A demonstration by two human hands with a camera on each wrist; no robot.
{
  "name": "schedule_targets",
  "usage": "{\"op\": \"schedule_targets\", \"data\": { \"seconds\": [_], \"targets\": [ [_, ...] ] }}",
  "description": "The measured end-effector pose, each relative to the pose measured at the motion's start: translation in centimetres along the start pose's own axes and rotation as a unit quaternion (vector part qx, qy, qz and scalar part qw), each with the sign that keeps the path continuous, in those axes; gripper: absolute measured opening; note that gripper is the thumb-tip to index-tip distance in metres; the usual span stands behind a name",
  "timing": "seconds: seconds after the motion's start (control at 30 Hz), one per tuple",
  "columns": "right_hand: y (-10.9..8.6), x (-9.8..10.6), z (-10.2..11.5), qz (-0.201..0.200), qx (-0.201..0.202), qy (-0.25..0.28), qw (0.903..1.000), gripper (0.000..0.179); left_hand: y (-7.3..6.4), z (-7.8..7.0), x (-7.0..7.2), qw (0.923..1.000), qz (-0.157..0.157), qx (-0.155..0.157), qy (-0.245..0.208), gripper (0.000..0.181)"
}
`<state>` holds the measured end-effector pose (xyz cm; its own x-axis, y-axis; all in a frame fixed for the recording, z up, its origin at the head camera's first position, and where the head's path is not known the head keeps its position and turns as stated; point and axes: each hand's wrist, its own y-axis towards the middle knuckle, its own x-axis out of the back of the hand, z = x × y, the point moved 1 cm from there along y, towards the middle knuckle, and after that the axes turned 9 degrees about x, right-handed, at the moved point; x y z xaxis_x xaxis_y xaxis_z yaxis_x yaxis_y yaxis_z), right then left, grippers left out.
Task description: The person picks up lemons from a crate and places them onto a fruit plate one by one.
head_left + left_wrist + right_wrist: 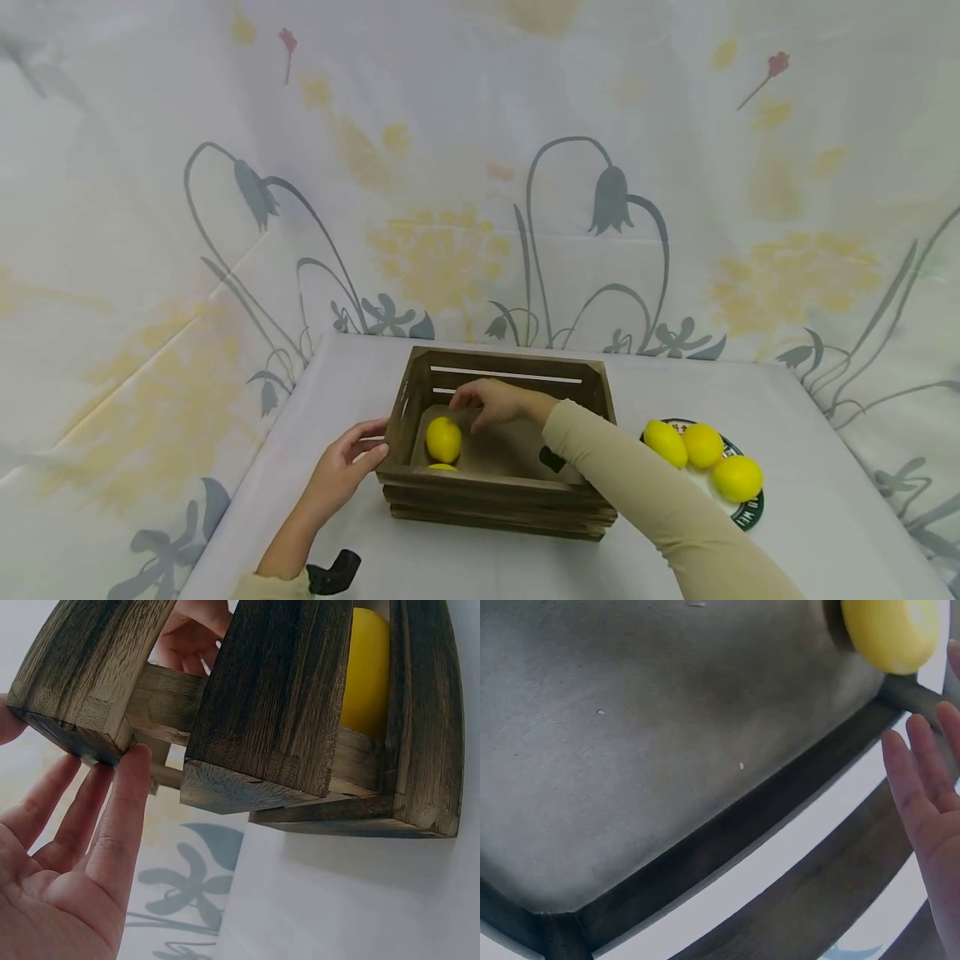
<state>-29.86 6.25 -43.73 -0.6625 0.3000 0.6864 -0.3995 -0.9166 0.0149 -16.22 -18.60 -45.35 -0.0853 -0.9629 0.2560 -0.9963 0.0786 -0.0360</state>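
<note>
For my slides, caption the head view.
Crate with two lemons showing; three more on a plate to its right.

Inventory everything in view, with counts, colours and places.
Table: 1, white, foreground
Wooden crate: 1, brown, on table
Crate lemons: at least 2, yellow, left end
Plate: 1, white and green, right of crate
Plate lemons: 3, yellow, on plate
Backdrop: 1, white with grey, yellow and red prints, behind table
Wrist devices: 2, black, left and right
Sleeves: 2, beige, left and right
Left hand: 1, bare, touching crate's left end
Right hand: 1, bare, inside crate
</note>
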Motion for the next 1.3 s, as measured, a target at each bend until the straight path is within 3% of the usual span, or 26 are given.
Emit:
{"op": "schedule_targets", "data": {
  "seconds": [0.27, 0.43, 0.57, 0.67, 0.83, 0.93, 1.17, 1.3],
  "targets": [
    [0.7, -0.9, 0.2, 0.035, -0.005, -0.047, 0.9983, 0.047, 0.0, -0.2, 0.0, 0.9999, 0.000, 0.010, -0.004, 0.039],
    [1.0, -1.8, 0.0, 0.078, -0.012, -0.069, 0.9945, 0.060, 0.1, -0.2, -0.1, 0.9999, -0.001, 0.015, -0.002, 0.039],
    [1.3, -2.4, -0.1, 0.101, -0.036, -0.089, 0.9902, 0.065, 0.1, -0.2, -0.1, 0.9999, -0.001, 0.014, -0.002, 0.039],
    [1.4, -2.8, -0.1, 0.104, -0.052, -0.090, 0.9891, 0.053, 0.1, -0.1, -0.1, 0.9999, 0.000, 0.011, -0.004, 0.039],
    [1.2, -3.0, -0.1, 0.114, -0.027, -0.087, 0.9893, 0.023, 0.1, -0.1, 0.0, 1.0000, -0.003, 0.008, -0.004, 0.039],
    [0.7, -2.7, -0.1, 0.119, -0.033, -0.092, 0.9881, 0.028, 0.1, -0.2, -0.1, 1.0000, -0.003, 0.005, -0.005, 0.039],
    [-0.7, -1.8, -0.6, 0.138, -0.103, -0.083, 0.9814, 0.050, 0.2, -0.2, -0.1, 0.9999, -0.006, 0.010, -0.003, 0.039],
    [-1.3, -1.6, -1.0, 0.137, -0.104, -0.082, 0.9817, 0.051, 0.1, -0.2, -0.1, 0.9999, -0.007, 0.011, 0.001, 0.039]
  ]
}}
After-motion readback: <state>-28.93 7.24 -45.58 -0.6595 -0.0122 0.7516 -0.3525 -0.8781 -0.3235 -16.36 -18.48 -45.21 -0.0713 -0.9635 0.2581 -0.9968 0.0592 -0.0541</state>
